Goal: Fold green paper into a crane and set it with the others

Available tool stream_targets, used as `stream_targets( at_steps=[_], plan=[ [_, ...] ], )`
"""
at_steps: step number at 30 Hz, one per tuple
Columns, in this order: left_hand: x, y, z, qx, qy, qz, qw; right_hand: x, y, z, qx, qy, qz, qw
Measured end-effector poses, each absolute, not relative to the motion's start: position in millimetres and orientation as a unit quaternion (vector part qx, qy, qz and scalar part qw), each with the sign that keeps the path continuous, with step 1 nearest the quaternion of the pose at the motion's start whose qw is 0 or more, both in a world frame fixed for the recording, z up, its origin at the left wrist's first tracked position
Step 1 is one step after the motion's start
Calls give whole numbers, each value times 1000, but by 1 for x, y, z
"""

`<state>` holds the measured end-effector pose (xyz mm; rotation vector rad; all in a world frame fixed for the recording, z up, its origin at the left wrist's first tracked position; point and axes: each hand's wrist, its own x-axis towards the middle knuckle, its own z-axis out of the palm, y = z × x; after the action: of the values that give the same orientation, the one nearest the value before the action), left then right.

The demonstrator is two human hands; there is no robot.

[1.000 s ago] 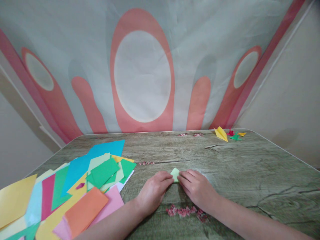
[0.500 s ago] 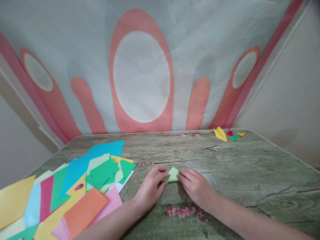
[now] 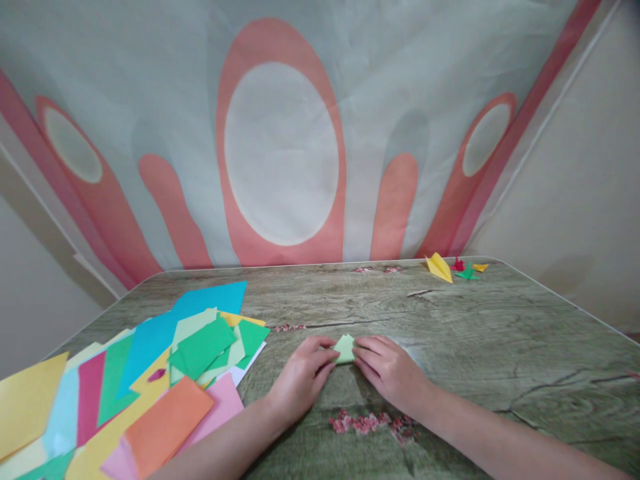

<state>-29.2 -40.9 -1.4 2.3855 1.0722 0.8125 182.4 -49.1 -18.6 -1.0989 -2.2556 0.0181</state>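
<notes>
A small folded pale green paper lies on the wood-grain table between my two hands. My left hand pinches its left edge with thumb and curled fingers. From the right, my right hand presses its fingertips down on the paper's right side. Most of the paper is hidden under the fingers; only its upper tip shows.
A loose pile of coloured paper sheets covers the table's left part. Small folded paper figures, yellow, red and green, stand at the far right corner. A patterned cloth backdrop hangs behind the table. Pink flower prints mark the tabletop near my wrists.
My left hand shifted from lying over the paper's left side to pinching its edge with the fingers curled. My right hand stayed pressed on the paper.
</notes>
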Motion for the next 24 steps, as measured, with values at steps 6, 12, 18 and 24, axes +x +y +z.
stream_targets(
  at_steps=[6,12,18,24],
  plan=[
    [-30,-39,-3,856,382,286,198,186,-41,-19,-450,-806,110,368],
    [-26,-33,0,871,363,271,188,188,-32,-18,-471,-785,149,374],
    [-20,-21,11,890,353,220,187,190,-19,-19,-485,-778,161,365],
    [-9,-7,9,887,354,225,193,194,-11,-23,-496,-770,148,373]
  ],
)
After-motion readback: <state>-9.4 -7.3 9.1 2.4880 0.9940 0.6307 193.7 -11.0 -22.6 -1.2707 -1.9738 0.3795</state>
